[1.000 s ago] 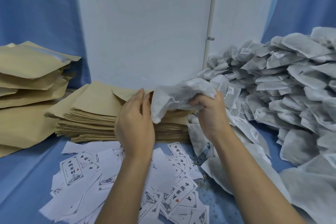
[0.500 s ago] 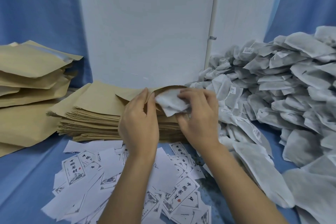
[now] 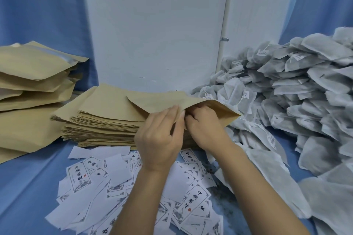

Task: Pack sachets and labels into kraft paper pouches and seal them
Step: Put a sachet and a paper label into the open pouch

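Bench centre: tan kraft paper pouch (image 3: 172, 101), unsealed, mouth pinched by fingers of left hand (image 3: 158, 139) and right hand (image 3: 206, 129); grey sachet heap (image 3: 305, 89) unpacked.

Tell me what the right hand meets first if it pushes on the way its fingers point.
The right hand has its fingers at the mouth of the open pouch, so likely its inner wall; depth is unclear.

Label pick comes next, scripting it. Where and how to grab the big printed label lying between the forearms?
Pinch the big printed label at its upper right corner, coming from above and the right. It lies flat and tilted atop other labels; that corner looks free beside blue cloth, probably easiest to lift.
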The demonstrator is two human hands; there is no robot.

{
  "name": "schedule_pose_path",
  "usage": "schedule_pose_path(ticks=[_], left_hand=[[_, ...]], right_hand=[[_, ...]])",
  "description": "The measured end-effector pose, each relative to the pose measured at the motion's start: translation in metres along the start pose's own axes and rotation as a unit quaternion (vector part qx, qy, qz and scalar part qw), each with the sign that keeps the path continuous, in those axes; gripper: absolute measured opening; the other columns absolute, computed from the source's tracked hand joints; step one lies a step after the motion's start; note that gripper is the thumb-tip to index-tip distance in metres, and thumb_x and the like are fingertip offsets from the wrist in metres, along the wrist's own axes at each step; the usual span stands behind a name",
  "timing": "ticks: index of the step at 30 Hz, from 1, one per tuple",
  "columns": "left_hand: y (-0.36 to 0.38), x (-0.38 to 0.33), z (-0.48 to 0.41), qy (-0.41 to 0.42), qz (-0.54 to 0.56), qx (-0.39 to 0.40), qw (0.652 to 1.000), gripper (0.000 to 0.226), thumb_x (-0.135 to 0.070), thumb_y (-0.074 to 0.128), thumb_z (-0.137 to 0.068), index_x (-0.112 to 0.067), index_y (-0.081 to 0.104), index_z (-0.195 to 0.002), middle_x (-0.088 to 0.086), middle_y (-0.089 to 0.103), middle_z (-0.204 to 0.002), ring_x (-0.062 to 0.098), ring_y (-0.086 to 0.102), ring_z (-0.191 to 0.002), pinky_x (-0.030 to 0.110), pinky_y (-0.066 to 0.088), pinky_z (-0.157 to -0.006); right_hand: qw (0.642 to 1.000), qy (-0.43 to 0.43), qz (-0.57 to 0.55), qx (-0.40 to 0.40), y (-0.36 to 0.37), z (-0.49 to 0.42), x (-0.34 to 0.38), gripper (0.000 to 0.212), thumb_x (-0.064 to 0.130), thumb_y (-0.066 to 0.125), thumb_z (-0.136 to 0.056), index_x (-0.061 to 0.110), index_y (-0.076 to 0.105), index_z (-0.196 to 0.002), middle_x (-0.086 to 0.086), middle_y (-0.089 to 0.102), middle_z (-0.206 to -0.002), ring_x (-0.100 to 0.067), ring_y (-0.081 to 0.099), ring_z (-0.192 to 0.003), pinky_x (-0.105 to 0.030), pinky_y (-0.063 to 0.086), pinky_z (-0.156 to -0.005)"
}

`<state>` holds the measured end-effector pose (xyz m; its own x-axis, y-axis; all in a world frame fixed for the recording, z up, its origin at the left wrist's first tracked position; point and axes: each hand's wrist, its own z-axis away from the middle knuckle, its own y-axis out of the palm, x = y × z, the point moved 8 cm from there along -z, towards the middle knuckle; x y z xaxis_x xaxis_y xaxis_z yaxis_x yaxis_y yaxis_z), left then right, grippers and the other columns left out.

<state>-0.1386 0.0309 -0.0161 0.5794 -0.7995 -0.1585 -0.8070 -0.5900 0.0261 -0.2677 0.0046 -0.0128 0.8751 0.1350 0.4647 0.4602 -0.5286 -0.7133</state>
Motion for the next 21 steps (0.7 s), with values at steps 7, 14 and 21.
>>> schedule_pose_path(ticks=[7,14,21], left_hand=[[-0.003,-0.004,-0.001,0.019,0.021,-0.007,1.000,0.026,-0.016,0.055,-0.094,-0.006,0.076,-0.084,0.000,0.073,-0.079,0.018,0.067,-0.064,0.029,0.050,-0.053],[0.009,-0.001,-0.007,-0.055,-0.003,0.071,0.996,0.026,-0.023,0.054,-0.094,-0.010,0.075,-0.089,-0.002,0.073,-0.088,0.017,0.068,-0.079,0.030,0.052,-0.065],[0.029,0.051,0.008,-0.318,-0.033,0.220,0.922,0.041,-0.050,0.035,-0.097,-0.032,0.064,-0.120,-0.010,0.066,-0.117,0.015,0.058,-0.106,0.025,0.035,-0.073]], right_hand=[[0.986,0.039,-0.104,0.125,0.018,0.003,-0.010,0.023,0.018,0.040,-0.096,0.030,0.058,-0.088,-0.003,0.062,-0.111,-0.024,0.052,-0.105,-0.034,0.040,-0.087],[0.995,0.006,-0.082,0.059,0.010,0.002,-0.010,0.019,0.023,0.042,-0.098,0.021,0.061,-0.099,-0.004,0.066,-0.103,-0.025,0.058,-0.097,-0.036,0.045,-0.084],[0.967,0.091,-0.047,-0.233,-0.049,0.014,-0.036,0.033,0.020,0.034,-0.072,0.001,0.057,-0.058,-0.012,0.058,-0.055,-0.031,0.054,-0.062,-0.042,0.046,-0.061]])
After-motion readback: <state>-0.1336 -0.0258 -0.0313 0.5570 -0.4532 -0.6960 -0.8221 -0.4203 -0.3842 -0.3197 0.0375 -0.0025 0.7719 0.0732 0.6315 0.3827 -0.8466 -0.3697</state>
